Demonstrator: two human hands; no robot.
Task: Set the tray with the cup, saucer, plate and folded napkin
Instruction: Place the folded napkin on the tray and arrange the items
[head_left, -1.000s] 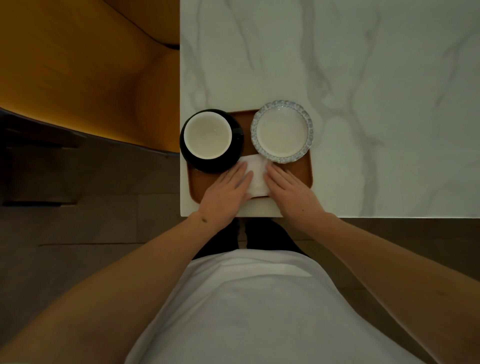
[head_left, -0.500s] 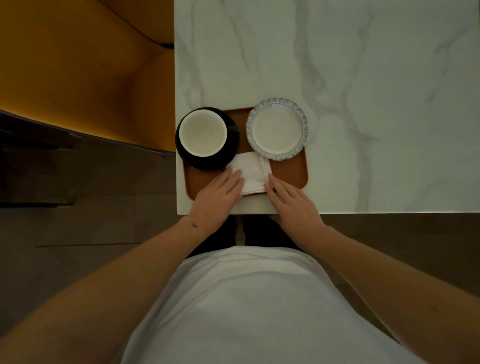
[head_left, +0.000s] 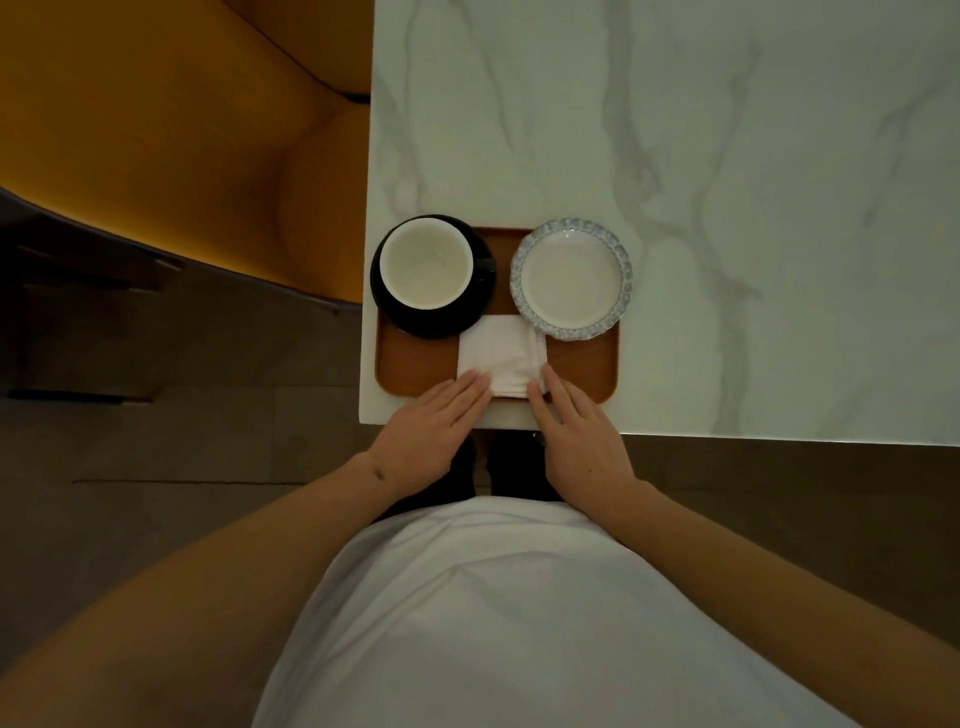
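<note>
A brown tray (head_left: 576, 371) lies at the near left corner of the marble table. On its left stands a white-lined cup (head_left: 426, 269) on a black saucer (head_left: 400, 306). A white plate with a blue scalloped rim (head_left: 571, 279) rests on its right. A folded white napkin (head_left: 503, 358) lies in the tray's front middle. My left hand (head_left: 428, 431) lies flat with its fingertips at the napkin's near left corner. My right hand (head_left: 576, 428) lies flat with fingertips touching the napkin's near right corner. Neither hand grips anything.
The white marble table (head_left: 727, 156) stretches far and right. An orange upholstered seat (head_left: 182, 130) stands to the left of the table. Dark floor lies below the table's near edge, where my white shirt fills the lower view.
Both hands have slid back toward me off the napkin, uncovering most of it; only the fingertips remain at its near edge. The napkin, cup and plate stay put.
</note>
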